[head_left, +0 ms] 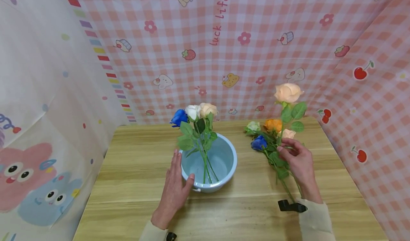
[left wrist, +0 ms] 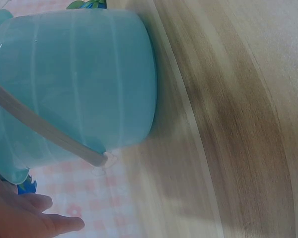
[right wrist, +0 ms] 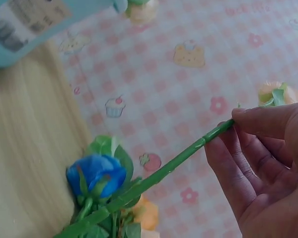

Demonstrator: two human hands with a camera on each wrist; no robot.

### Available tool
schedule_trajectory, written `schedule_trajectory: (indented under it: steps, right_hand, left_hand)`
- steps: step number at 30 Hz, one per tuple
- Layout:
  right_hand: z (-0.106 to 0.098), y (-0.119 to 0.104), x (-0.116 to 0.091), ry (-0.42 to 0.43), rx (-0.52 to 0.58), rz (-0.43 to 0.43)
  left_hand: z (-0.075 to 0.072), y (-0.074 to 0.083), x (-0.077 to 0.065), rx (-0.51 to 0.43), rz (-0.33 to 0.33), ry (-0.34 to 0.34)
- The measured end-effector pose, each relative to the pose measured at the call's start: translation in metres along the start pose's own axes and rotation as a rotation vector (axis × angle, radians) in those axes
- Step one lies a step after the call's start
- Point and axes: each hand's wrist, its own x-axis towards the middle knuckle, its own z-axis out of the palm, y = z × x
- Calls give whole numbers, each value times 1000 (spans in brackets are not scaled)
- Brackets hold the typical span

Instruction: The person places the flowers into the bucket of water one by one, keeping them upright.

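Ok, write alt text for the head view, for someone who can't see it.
A person's right hand holds a peach rose, bloom up, near other roses lying on a wood-grain table. The left hand is at the rim of a light blue bucket that holds three roses: blue, white and peach.

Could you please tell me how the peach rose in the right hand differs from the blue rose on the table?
The held peach rose is pale peach, while the blue rose is deep blue. The peach rose stands upright, its stem pinched in the right hand; the blue rose lies among other flowers on the table. Both have green stems.
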Motion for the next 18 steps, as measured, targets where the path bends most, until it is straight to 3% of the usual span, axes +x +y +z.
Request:
schedule_trajectory:
  steps: [9, 18]
  right_hand:
    - [13, -16, -7, 21, 172, 1]
    - [23, -32, -14, 23, 236, -20]
  left_hand:
    - [0, 0, 0, 10, 5, -2]
    - [0, 1, 0, 11, 4, 1]
